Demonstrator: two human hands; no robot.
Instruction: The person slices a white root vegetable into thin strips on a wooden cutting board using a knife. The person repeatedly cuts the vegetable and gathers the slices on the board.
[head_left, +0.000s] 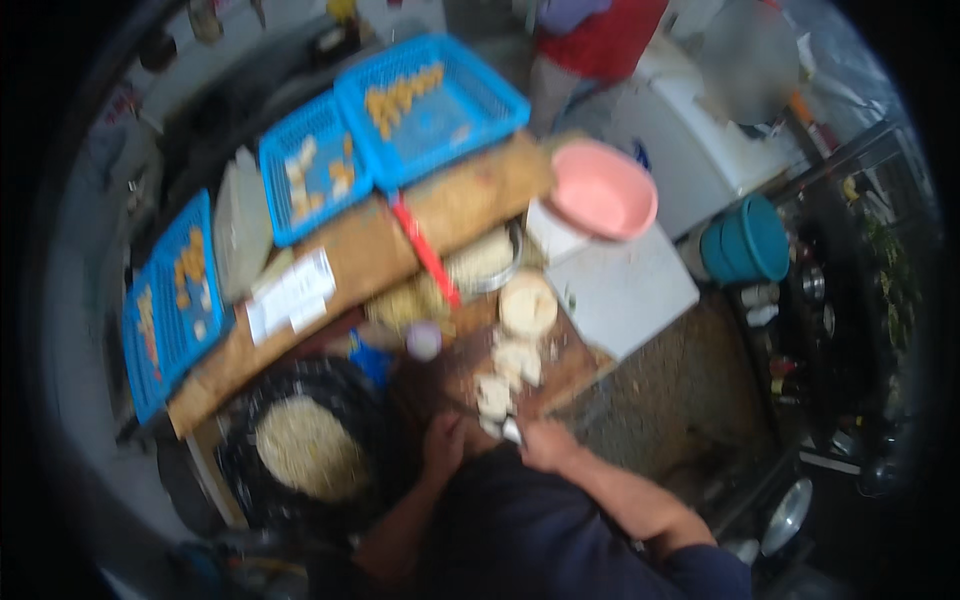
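My right hand (547, 444) is closed around a knife (511, 430), whose pale blade shows beside cut white pieces of food (493, 396) near the cutting board's close edge. To the left, my left hand (444, 441) is at the same edge of the brown wooden board (457, 367); blur hides whether it holds anything. More pale slices (517, 360) lie farther up the board, below a round, cream-coloured block of food (528, 304). A metal bowl (495, 281) with pale shreds stands behind that block.
A black plastic bag (247, 450) with pale shreds stands left. Blue baskets (382, 169) with orange and white pieces rest on a wooden shelf (465, 202). A pink basin (600, 187) and a teal bucket (754, 240) are at right. Another person in red (600, 37) stands beyond.
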